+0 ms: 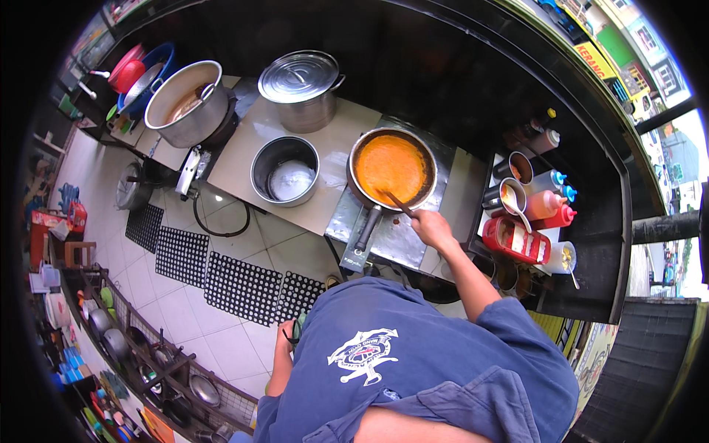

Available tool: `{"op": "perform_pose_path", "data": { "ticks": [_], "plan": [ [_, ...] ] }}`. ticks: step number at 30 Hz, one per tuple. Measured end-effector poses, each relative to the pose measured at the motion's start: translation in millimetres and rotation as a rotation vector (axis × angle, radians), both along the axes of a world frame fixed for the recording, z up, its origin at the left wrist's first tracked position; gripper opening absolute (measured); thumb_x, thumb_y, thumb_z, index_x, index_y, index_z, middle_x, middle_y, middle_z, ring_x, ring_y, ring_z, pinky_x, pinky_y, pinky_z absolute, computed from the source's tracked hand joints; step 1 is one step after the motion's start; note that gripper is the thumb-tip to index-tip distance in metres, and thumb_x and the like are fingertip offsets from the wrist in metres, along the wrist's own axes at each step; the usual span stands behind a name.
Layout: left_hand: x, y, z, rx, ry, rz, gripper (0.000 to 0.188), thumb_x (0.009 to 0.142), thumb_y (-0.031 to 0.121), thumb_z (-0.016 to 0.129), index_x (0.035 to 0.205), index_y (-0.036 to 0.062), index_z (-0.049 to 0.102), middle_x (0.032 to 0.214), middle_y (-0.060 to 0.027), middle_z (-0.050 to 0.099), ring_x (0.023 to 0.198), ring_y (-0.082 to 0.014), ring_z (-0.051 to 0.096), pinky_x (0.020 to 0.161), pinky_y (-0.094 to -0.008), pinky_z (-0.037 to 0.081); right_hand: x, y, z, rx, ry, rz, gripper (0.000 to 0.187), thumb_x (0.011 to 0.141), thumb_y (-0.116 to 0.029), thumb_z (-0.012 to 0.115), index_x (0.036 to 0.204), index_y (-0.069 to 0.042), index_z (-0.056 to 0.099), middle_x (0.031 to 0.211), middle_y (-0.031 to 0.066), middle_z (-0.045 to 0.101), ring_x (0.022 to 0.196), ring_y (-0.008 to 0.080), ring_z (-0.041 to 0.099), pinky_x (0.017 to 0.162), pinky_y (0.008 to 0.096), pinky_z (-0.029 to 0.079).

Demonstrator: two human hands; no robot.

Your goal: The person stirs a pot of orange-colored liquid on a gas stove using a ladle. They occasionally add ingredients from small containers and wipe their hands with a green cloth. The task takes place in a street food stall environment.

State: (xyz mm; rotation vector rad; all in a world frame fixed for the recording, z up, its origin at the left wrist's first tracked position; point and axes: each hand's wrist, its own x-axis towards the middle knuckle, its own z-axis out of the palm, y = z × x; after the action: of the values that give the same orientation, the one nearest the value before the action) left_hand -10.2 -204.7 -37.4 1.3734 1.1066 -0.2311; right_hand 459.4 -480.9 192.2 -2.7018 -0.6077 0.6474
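Note:
My right hand (pixel 433 228) is closed round the handle of a wooden spatula (pixel 399 203), whose far end dips into thick orange sauce (pixel 389 170). The sauce fills a frying pan (pixel 432 190) on a flat metal-topped stove (pixel 384 240). Its black handle (pixel 367 230) points toward me, and no hand is on it. Low at my left side, my left hand (pixel 285 337) is curled beside a greenish item (pixel 299 326) with a dark strap. The body hides part of this item, so I cannot make out its kind.
Left of the pan stand an open pot (pixel 286 193), a lidded steel pot (pixel 309 111) and a large pot (pixel 201 122) of brown liquid. Squeeze bottles (pixel 550 207), a red container (pixel 515 240) and cups fill the right shelf. Black perforated mats (pixel 240 288) lie on the tiles.

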Motion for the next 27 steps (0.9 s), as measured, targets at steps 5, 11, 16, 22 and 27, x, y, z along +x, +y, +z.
{"op": "perform_pose_path", "data": {
  "ticks": [5,11,16,22,27],
  "plan": [
    [11.4,1.7,20.0,-0.002,0.111,-0.041,0.027,0.084,0.026,0.058,0.08,0.0001,0.063,0.07,-0.0051,0.057,0.064,-0.0157,0.053,0.058,-0.0315,0.041,40.9,33.1,-30.5,-0.096,-0.113,-0.251,0.031,0.084,-0.021,0.048,0.108,-0.009,0.063,0.095,0.0232,0.066,0.092,0.0412,0.063,0.083,0.0509,0.048],
    [30.6,9.4,42.4,0.043,0.122,0.006,0.021,0.083,0.021,0.059,0.084,0.0015,0.064,0.071,-0.0032,0.06,0.06,-0.0139,0.053,0.057,-0.0299,0.043,13.9,-1.6,3.3,-0.108,-0.045,-0.123,0.033,0.082,-0.02,0.048,0.109,-0.008,0.062,0.096,0.0241,0.065,0.094,0.0404,0.063,0.084,0.0501,0.049],
    [-3.9,7.4,-12.6,0.094,-0.012,-0.161,0.027,0.082,0.025,0.057,0.082,-0.0018,0.064,0.073,-0.0082,0.062,0.064,-0.0184,0.056,0.06,-0.0324,0.044,12.6,19.8,-10.7,-0.103,-0.065,-0.169,0.033,0.084,-0.022,0.048,0.11,-0.009,0.062,0.094,0.0253,0.065,0.093,0.041,0.063,0.084,0.0506,0.049],
    [-0.5,13.3,-9.8,0.133,-0.013,-0.296,0.03,0.086,0.029,0.058,0.079,0.0004,0.062,0.072,-0.0065,0.059,0.064,-0.017,0.053,0.059,-0.0341,0.042,27.7,5.5,-30.2,-0.032,-0.119,-0.198,0.033,0.085,-0.023,0.047,0.111,-0.009,0.063,0.095,0.0261,0.065,0.092,0.0409,0.063,0.084,0.0503,0.049],
    [-8.3,19.3,-33.8,0.072,-0.082,-0.234,0.024,0.086,0.027,0.057,0.077,0.0051,0.061,0.068,-0.003,0.055,0.061,-0.0147,0.05,0.056,-0.0319,0.04,38.0,10.5,-43.6,0.059,-0.143,-0.324,0.035,0.084,-0.023,0.049,0.113,-0.008,0.063,0.098,0.0237,0.065,0.094,0.04,0.063,0.086,0.048,0.048]
  ]
}}
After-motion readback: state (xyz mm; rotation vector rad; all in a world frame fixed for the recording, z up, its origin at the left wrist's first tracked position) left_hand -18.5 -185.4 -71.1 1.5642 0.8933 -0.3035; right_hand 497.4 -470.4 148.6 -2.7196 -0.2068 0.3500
